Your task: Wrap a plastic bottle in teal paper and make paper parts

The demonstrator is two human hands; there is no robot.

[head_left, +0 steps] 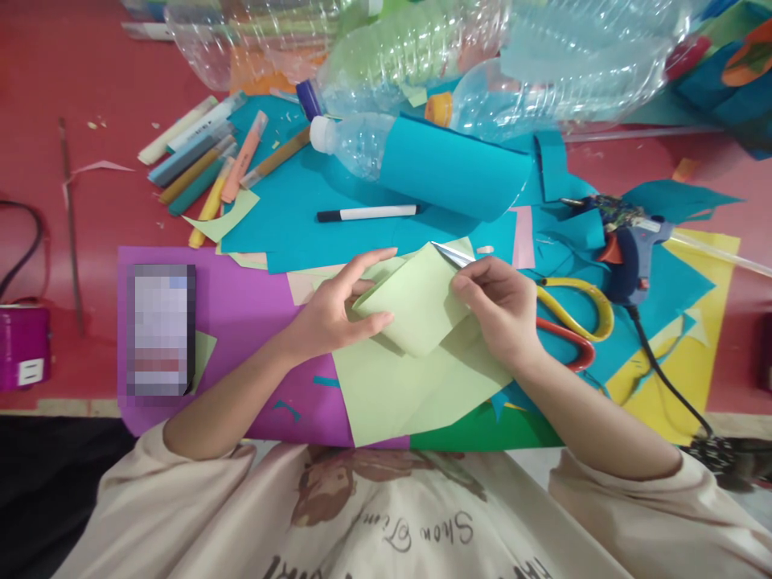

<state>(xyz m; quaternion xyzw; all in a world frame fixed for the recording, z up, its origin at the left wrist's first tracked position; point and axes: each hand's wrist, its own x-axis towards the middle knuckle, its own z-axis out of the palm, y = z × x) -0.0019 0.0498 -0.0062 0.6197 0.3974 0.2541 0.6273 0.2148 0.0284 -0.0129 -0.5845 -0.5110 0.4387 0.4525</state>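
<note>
A folded piece of pale green paper (419,301) is raised between my hands, over a larger pale green sheet (386,394). My left hand (331,310) is at its left corner, thumb and fingers spread apart, the thumb tip against the paper. Thumb and fingertips of my right hand (500,310) are pinched at the paper's right edge. Scissor blades (452,255) show just above those fingertips, near the paper's upper edge. The yellow and red scissor handles (594,310) appear on the far side of my right hand, which hides the middle of the scissors.
A clear bottle wrapped in blue paper (452,165) lies ahead, with larger plastic bottles (416,52) behind. A black-and-white marker (367,213) is nearer. Several markers (205,153) and a phone (162,330) are left. A glue gun (633,257) with its cord sits right.
</note>
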